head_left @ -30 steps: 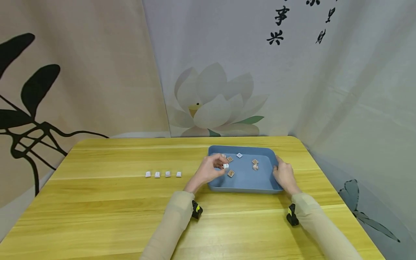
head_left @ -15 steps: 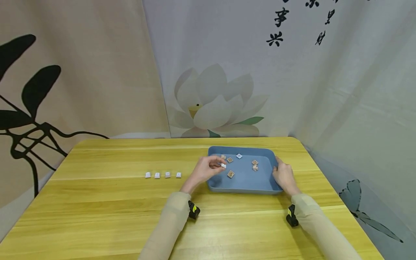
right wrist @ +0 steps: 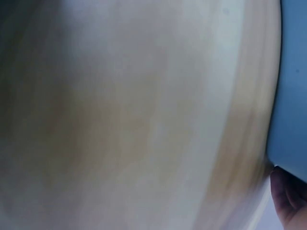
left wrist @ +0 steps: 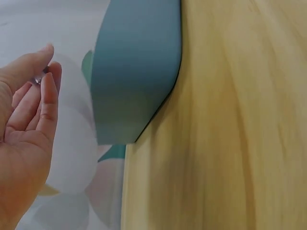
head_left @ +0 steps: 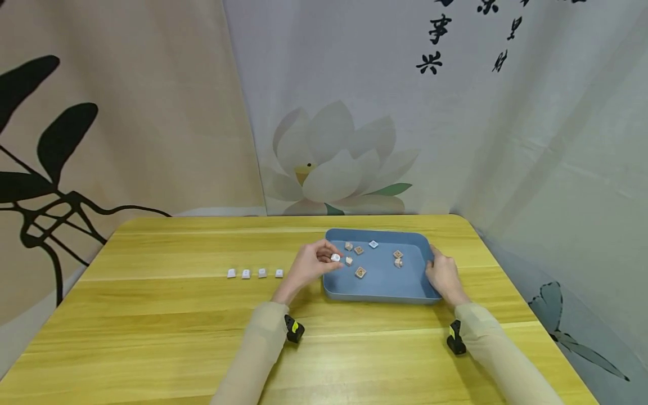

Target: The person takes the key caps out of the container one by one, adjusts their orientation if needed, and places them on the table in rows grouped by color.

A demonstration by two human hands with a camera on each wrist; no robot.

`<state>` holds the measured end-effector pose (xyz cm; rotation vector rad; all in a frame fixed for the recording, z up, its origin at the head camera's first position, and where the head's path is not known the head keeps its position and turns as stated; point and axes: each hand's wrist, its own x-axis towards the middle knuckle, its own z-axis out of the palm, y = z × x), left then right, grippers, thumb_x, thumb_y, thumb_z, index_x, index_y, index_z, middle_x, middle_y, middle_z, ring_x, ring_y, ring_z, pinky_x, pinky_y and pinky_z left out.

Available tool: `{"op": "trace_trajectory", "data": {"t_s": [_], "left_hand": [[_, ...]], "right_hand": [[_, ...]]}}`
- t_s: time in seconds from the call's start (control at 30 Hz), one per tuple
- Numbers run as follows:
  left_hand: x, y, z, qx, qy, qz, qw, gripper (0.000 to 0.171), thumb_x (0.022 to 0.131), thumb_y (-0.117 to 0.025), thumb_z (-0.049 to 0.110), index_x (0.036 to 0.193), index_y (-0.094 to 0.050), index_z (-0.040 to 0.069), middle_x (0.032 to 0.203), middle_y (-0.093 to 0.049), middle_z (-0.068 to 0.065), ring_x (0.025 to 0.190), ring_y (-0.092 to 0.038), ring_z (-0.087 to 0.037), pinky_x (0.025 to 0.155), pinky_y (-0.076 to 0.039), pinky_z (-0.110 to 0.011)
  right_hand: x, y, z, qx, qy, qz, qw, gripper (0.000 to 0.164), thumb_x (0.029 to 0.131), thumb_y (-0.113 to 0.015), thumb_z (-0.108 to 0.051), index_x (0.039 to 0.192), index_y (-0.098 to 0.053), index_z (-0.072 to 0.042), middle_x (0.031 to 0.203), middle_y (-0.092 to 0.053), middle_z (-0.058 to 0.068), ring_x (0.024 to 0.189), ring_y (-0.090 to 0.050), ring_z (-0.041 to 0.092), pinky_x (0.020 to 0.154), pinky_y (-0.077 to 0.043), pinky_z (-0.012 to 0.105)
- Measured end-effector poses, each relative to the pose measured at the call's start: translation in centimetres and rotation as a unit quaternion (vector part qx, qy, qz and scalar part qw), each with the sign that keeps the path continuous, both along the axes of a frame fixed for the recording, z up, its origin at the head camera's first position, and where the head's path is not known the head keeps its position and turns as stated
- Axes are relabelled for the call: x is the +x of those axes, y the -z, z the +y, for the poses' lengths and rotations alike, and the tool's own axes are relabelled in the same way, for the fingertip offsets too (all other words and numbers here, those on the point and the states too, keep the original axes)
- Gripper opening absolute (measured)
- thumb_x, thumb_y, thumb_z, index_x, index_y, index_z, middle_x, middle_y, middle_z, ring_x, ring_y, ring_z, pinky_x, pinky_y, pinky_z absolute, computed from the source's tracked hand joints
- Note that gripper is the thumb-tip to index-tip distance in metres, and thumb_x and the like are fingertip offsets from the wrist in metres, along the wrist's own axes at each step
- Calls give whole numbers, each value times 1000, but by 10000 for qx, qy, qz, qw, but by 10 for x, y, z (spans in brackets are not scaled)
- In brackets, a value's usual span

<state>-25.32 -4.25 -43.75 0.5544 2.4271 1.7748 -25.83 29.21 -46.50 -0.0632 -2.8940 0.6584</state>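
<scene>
My left hand (head_left: 315,262) is over the left rim of a blue tray (head_left: 385,289), pinching a small white keycap (head_left: 336,257) between thumb and fingers. In the left wrist view the keycap (left wrist: 39,78) is mostly hidden by the fingertips. At the tray's right side, my right hand (head_left: 444,274) grips the wall; in the right wrist view its fingers (right wrist: 283,196) curl against the tray's corner. Inside the tray lie several beige and brown keycaps, among them one near the front (head_left: 360,273), plus a white keycap (head_left: 373,244) towards the back.
Left of the tray, several white keycaps stand in a spaced row on the wooden table (head_left: 167,326), one of them the rightmost keycap (head_left: 279,273). A printed curtain (head_left: 344,112) hangs behind the table's back edge.
My left hand has drawn leftward from over the tray to its left rim, carrying the white keycap. A beige keycap it covered now shows. My right hand stays at the tray's side.
</scene>
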Motion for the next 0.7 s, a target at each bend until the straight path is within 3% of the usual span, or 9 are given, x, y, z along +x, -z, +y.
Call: {"op": "trace_trajectory", "data": {"t_s": [0.3,0.53,0.7], "left_hand": [[4,-5,-45,-244,-549,321,9977,25,87,-69,11,111,-70,7,110,-68,-13,89,-65,-19,75,-53,-20],[9,-7,-86,-357,-1136,196,9927,26,84,-73,22,108,-70,11,96,-66,-11,75,-59,-11,66,-51,-20],[14,-6,-116,-545,-1581,366,9852,30,86,-71,24,112,-68,9,105,-63,-11,77,-58,-7,67,-50,-17]], "right_hand": [[0,-1,-1,69,40,33,10000,49,90,-47,0,137,-39,14,106,-60,40,52,-50,20,48,-42,29],[0,-1,-2,23,54,9,10000,50,90,-47,-1,137,-39,13,87,-65,35,47,-45,17,44,-37,25],[0,-1,-1,8,64,-17,10000,50,91,-47,-1,138,-39,12,82,-65,32,46,-43,16,44,-36,25]]}}
